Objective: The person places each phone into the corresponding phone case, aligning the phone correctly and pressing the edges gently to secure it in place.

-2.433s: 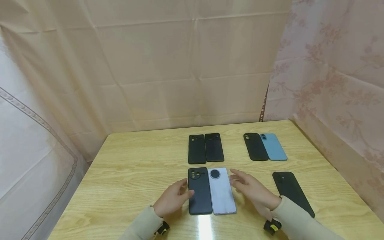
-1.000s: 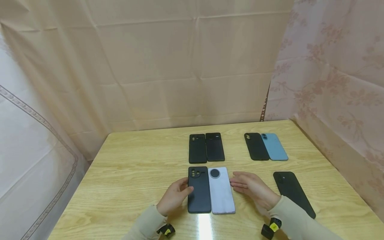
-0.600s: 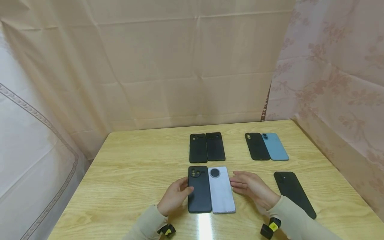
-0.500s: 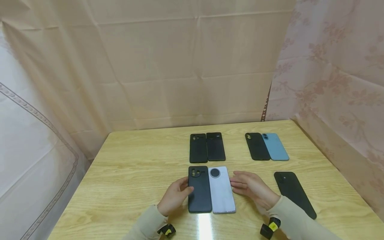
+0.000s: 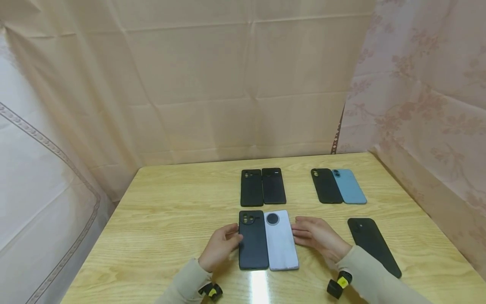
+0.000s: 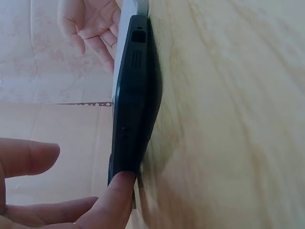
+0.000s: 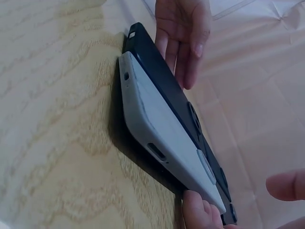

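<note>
A black phone case [image 5: 253, 247] with camera cutouts lies side by side with a pale white phone [image 5: 282, 247] that has a round dark camera. At the case's left edge is my left hand [image 5: 221, 247]; in the left wrist view a fingertip touches the black side [image 6: 131, 105] while the thumb [image 6: 33, 157] stands off it. My right hand [image 5: 320, 237] lies along the white phone's right edge with extended fingers. In the right wrist view its fingertips [image 7: 198, 210] touch the side of the white phone [image 7: 157, 124], and the thumb stays apart.
Behind them lie a black phone case [image 5: 251, 188] and a black phone [image 5: 274, 185]. Further right, another black case [image 5: 326, 185] sits beside a blue phone [image 5: 349, 186]. A black phone or case [image 5: 373, 247] lies near my right forearm. Curtains border the wooden table [image 5: 171, 219].
Since the first frame, my right fingers have drawn together along the white phone. My left hand moved up against the case, and lately its thumb shifted slightly left. Case and phone stay in place.
</note>
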The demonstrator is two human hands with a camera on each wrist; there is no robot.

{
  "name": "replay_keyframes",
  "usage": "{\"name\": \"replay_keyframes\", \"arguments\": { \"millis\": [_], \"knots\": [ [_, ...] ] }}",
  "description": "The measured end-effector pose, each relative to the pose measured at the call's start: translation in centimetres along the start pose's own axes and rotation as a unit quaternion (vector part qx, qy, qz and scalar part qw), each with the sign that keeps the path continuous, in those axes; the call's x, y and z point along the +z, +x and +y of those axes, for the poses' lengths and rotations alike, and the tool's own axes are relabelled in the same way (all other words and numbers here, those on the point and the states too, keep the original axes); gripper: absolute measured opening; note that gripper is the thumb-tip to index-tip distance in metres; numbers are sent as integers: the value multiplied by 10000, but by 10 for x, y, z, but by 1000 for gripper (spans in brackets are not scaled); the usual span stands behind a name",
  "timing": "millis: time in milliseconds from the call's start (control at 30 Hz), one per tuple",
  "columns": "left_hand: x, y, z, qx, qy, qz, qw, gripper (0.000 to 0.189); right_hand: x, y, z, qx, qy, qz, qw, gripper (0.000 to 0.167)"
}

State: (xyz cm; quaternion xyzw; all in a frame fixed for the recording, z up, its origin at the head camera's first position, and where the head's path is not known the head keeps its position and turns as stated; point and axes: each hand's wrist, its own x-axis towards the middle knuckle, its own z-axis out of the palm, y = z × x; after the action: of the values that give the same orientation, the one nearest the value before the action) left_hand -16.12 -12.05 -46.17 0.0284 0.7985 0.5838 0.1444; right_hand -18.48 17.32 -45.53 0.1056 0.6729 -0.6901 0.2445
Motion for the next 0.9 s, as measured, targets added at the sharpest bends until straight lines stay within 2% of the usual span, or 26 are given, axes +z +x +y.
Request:
{"name": "replay_keyframes", "arguments": {
  "millis": [167, 300, 500, 667, 900],
  "knots": [
    [-1, 2, -1, -4, -407, -55, 9992, 51, 0, 3, 0, 42, -95, 130, 9999, 54],
    [-1, 4, -2, -52, -418, 69, 9991, 50, 1, 6, 1, 42, -206, 165, 9996, 52],
    [-1, 9, -3, -205, -202, 290, 9992, 49, 2, 6, 0, -41, -413, 18, 9991, 51],
    [-1, 12, -4, -249, -279, 291, 9989, 48, 4, 6, -3, -163, -635, -115, 9978, 51],
    [1, 15, -6, -254, -444, 290, 9983, 46, 8, 13, -3, -56, -1101, 24, 9939, 42]
  ]
}}
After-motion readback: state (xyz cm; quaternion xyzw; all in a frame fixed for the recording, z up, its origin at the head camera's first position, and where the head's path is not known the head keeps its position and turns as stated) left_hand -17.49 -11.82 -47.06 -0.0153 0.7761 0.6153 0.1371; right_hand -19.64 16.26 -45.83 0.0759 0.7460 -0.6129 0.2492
